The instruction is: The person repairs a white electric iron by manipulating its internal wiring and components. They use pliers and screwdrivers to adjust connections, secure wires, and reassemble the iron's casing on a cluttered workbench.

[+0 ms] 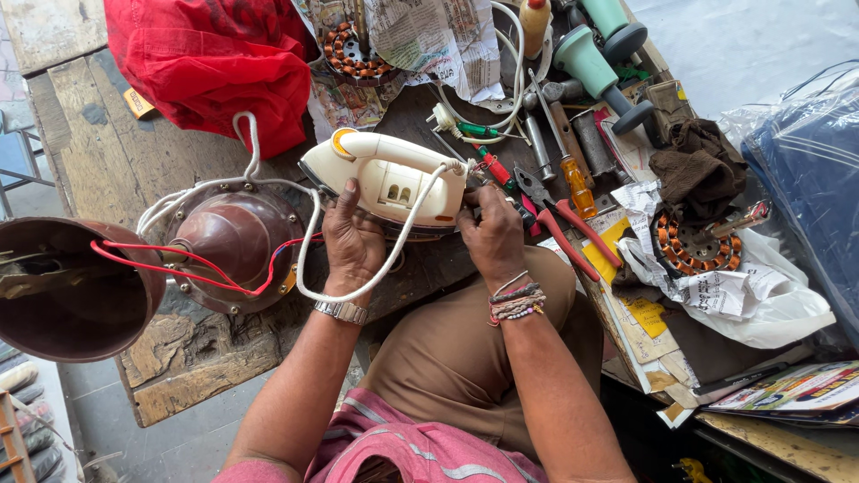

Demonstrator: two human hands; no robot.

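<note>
- The cream-white clothes iron lies on its side on the wooden surface, just above the person's knees and between the two hands.
- The left hand presses against the near side of the iron, fingers curled on its body in a narrow grip that steadies it.
- The right hand is closed at the rear end of the iron, where the white cord enters; whether it pinches a small tool or only the cord, I cannot tell.
- To work well here, I think the left hand should keep the iron from rolling while the right works at the cord end, and the loop of cord should stay free of the fingers.
- Left of the left hand stands a brown fan motor housing with red wires.
- Right of the right hand lie red-handled pliers and an orange screwdriver.
- Further away are a red cloth, newspaper and a copper-wound coil.
</note>
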